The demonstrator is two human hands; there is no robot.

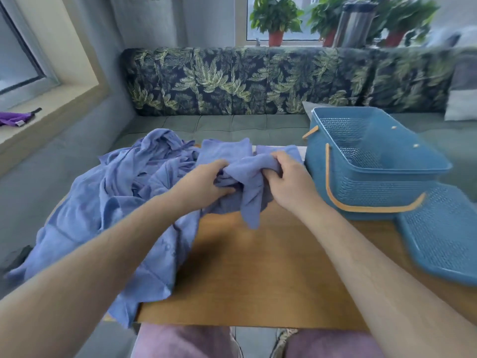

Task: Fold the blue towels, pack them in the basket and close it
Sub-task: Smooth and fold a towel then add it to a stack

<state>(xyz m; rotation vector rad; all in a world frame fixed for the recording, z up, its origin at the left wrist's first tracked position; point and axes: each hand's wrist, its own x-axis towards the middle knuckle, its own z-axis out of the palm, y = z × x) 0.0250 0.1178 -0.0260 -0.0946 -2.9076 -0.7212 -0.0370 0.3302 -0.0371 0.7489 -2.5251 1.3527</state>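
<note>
A crumpled blue towel [249, 187] hangs bunched between both hands above the wooden table [258, 275]. My left hand [206, 180] grips its left side and my right hand [290, 180] grips its right side, fingers curled into the cloth. A heap of several more blue towels [124, 192] covers the table's left part and droops over its edge. The blue perforated basket [371, 166] stands open at the right with nothing visible inside, its tan handle [361, 206] folded down at the front. Its blue lid [444, 233] lies flat on the table, right of the basket.
Behind the table runs a green bench [219, 125] with a leaf-patterned backrest [258, 81]. Potted plants [276, 19] and a metal flask [355, 21] stand on the window ledge. A purple cloth [15, 118] lies on the left sill.
</note>
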